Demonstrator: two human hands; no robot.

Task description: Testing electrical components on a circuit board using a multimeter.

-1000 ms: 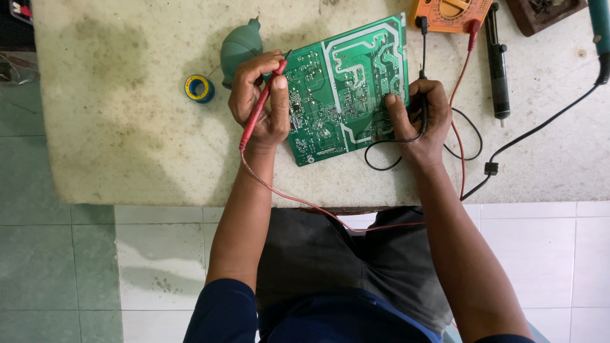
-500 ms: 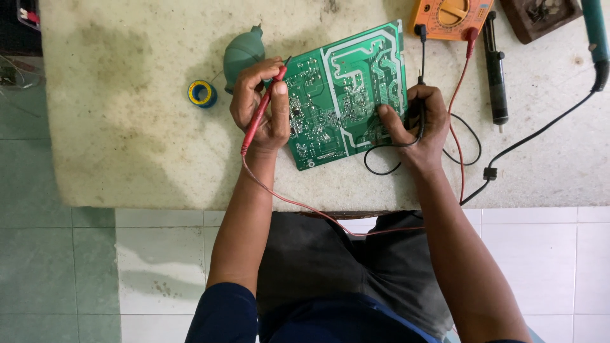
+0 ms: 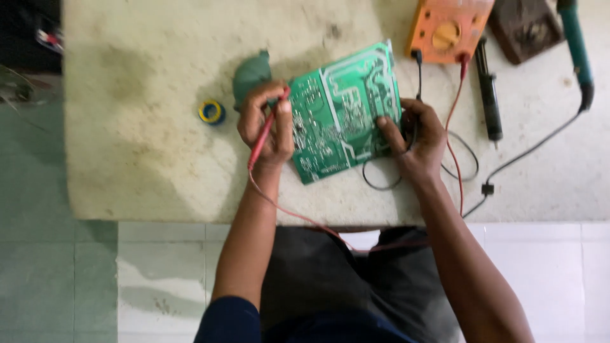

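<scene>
A green circuit board (image 3: pixel 343 111) lies solder side up on a worn pale table (image 3: pixel 140 159). My left hand (image 3: pixel 264 124) grips a red test probe (image 3: pixel 267 130) at the board's left edge, its tip on the board. My right hand (image 3: pixel 416 136) rests at the board's right edge and holds a black test probe, mostly hidden by the fingers. Red and black leads run up to an orange multimeter (image 3: pixel 448 28) at the far edge.
A small yellow and blue tape roll (image 3: pixel 211 112) lies left of my left hand, and a dark green object (image 3: pixel 249 73) sits behind that hand. A black pen-shaped tool (image 3: pixel 489 95), a teal-handled soldering iron (image 3: pixel 575 44) with its cable, and a brown block (image 3: pixel 524 25) lie at the right.
The view has shifted slightly. My right hand slid a little along the board's right edge; my left hand keeps the red probe in place.
</scene>
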